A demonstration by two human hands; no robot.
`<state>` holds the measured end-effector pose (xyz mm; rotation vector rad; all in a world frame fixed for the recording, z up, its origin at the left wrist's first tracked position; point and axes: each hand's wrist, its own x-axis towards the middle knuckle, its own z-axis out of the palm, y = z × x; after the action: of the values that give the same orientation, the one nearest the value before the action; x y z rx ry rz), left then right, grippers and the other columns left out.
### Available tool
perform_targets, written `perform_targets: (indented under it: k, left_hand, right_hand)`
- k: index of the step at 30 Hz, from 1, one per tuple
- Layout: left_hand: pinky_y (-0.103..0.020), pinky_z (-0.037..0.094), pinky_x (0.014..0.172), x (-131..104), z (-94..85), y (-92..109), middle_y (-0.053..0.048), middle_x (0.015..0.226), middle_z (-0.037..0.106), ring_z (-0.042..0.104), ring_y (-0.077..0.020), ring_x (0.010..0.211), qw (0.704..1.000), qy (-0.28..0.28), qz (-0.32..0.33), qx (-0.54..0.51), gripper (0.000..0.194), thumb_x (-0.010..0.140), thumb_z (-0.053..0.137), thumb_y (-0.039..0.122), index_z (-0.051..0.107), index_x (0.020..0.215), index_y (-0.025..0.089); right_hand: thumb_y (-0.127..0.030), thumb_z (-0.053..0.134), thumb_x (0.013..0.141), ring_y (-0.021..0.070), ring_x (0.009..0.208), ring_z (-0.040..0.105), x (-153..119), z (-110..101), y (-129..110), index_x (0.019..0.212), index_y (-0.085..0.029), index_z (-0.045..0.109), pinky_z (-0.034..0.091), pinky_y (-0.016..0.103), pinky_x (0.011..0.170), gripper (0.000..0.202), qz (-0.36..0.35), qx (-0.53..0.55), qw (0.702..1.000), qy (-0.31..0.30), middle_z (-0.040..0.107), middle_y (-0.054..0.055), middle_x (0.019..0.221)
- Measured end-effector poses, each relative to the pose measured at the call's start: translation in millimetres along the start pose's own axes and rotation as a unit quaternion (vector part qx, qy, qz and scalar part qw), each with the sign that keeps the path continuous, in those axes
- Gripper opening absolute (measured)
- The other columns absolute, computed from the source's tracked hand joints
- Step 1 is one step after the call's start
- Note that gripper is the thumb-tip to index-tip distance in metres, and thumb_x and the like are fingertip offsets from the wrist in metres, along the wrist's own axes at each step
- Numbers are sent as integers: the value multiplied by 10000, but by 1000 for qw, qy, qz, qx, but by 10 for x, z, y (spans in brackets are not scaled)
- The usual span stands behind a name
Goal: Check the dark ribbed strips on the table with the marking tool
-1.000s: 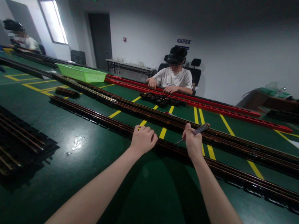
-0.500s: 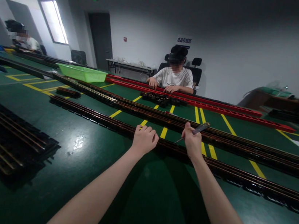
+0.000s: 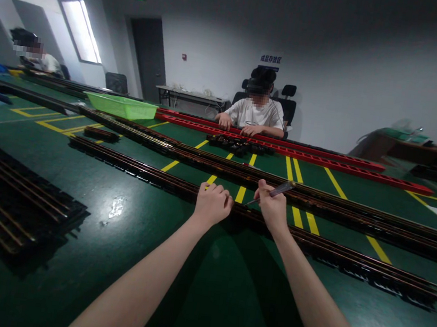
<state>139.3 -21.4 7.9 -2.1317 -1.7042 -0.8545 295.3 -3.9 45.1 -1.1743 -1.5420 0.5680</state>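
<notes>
A long black track with thin coppery rods along it (image 3: 351,256) lies crosswise in front of me on the green table. My left hand (image 3: 213,204) is closed, its fingers curled over the track near the middle. Just to its right, my right hand (image 3: 272,208) grips a screwdriver (image 3: 282,188) by its clear greyish handle. The thin shaft slants down to the left, its tip at the track close to my left fingers. Whether the tip touches the track I cannot tell. At the track's right end, rods stick out past the black part.
Another long black track (image 3: 199,156) runs behind mine, and a short piece (image 3: 101,134) lies left. More tracks (image 3: 8,200) fill the near left. Beyond are a green basket (image 3: 121,107), red rails (image 3: 354,170) and a co-worker (image 3: 259,114) with hands on dark parts.
My right hand and the screwdriver have moved left, bringing the tip nearer my left hand. The track has slid slightly left, and rods now show protruding at its right end.
</notes>
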Motion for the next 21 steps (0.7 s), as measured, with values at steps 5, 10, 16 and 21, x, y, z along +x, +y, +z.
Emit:
perform_targets:
  k: [5, 10, 16, 21]
  left_hand:
    - [-416, 338, 837, -2, -1, 3, -74, 798, 689, 596, -221, 798, 1000, 6, 2, 5, 281, 857, 447, 262, 677, 723, 172]
    - [-423, 333, 842, 3, 11, 3, -80, 805, 690, 600, -231, 814, 1000, 2, -2, 20, 287, 860, 440, 263, 685, 746, 166]
    - [-426, 338, 832, 6, 17, 1, -75, 821, 700, 607, -230, 811, 1000, -2, -11, 26, 293, 862, 434, 262, 685, 746, 166]
    - [-418, 342, 822, -1, 36, -18, -78, 807, 702, 610, -223, 786, 1000, 8, -5, 18, 308, 867, 428, 262, 687, 730, 167]
  right_hand:
    - [-691, 467, 763, 126, 422, 451, 3, 23, 40, 481, -198, 539, 344, 253, 488, 572, 6, 19, 999, -32, 442, -22, 395]
    - [-610, 501, 797, 121, 441, 496, 10, 44, 86, 497, -193, 556, 366, 240, 517, 517, -8, 24, 998, -56, 486, -23, 407]
    - [-572, 550, 774, 126, 426, 515, 17, 54, 102, 503, -189, 581, 396, 242, 498, 470, 11, 40, 997, -58, 519, -12, 405]
    - [-511, 573, 769, 123, 412, 508, 29, 33, 104, 498, -189, 583, 410, 241, 491, 420, 19, 49, 997, -61, 523, -10, 397]
